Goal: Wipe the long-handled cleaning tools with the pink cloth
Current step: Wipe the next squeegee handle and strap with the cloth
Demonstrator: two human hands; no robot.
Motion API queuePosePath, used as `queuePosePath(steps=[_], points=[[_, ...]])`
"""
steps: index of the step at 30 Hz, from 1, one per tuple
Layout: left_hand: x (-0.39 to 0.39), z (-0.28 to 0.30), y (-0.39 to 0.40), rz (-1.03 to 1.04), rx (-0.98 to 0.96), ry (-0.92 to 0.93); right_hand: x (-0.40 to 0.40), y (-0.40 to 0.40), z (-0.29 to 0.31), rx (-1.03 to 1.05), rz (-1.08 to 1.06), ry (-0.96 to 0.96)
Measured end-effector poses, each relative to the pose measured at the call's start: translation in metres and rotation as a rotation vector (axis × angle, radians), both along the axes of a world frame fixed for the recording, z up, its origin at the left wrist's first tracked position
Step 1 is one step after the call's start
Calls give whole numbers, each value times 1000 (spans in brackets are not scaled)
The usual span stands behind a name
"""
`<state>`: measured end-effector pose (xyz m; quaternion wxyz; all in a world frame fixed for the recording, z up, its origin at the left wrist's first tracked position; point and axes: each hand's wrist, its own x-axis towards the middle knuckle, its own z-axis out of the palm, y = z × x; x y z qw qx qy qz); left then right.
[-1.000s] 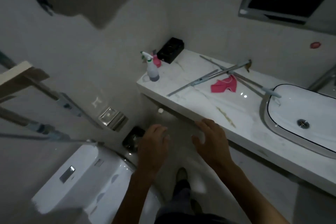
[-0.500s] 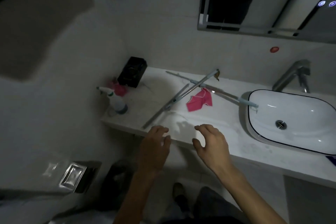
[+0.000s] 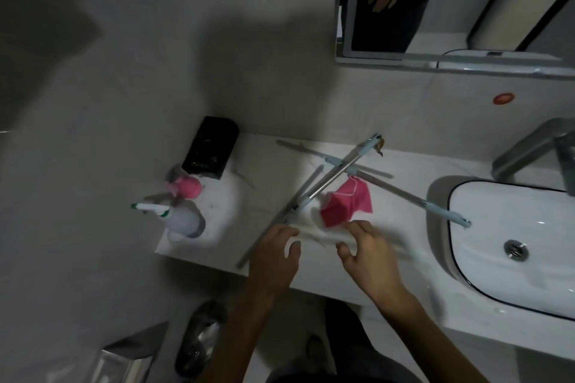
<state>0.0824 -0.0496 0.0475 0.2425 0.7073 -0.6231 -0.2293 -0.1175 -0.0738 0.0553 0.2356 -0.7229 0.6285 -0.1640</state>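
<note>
Fingers: left hand [image 3: 273, 253] fingers loosely curved, spread, holding nothing; right hand [image 3: 368, 253] fingers likewise relaxed and empty, tips just short of the cloth. Some motion blur; contact with the counter cannot be told.

Near: countertop [image 3: 367, 286], pale marble, its front edge running under both wrists. Floor items below the edge, dark and unclear.

Middle: pink cloth [image 3: 345, 204], crumpled, lying on the counter just beyond the right fingertips, beside and partly under the crossed poles. Long-handled cleaning tools [image 3: 326, 179], at least 2 metal poles with pale blue fittings, crossed in an X; 1 runs from the near left counter edge to the far wall, the other from far left to over the rim of the basin [image 3: 441, 218].

Left: spray bottle [image 3: 183, 219]; pink object behind it; black box [image 3: 211, 146] against the wall.

Far: faucet [image 3: 529, 149], mirror [image 3: 435, 3].

Step, as judged: reach for the cloth, wiping not yet begun. Next move calls for the right hand to pinch the cloth and the left to steady a pole.

Room: open counter between hands and poles; 1 pole end overhangs the near edge and 1 the basin, so either could tip or slide if nudged.
</note>
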Motion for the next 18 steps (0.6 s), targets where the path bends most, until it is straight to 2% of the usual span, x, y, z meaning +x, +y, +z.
queuePosePath(steps=[3,8,18], points=[[2,-10,-38,2,35,-25,-1,-39,-17,77,-12,-2],[3,-45,-86,-19,208,18,-10,-84,-48,150,-58,-17],[-24,-153,-149,-168,501,90,-11,-128,-123,371,-195,27]])
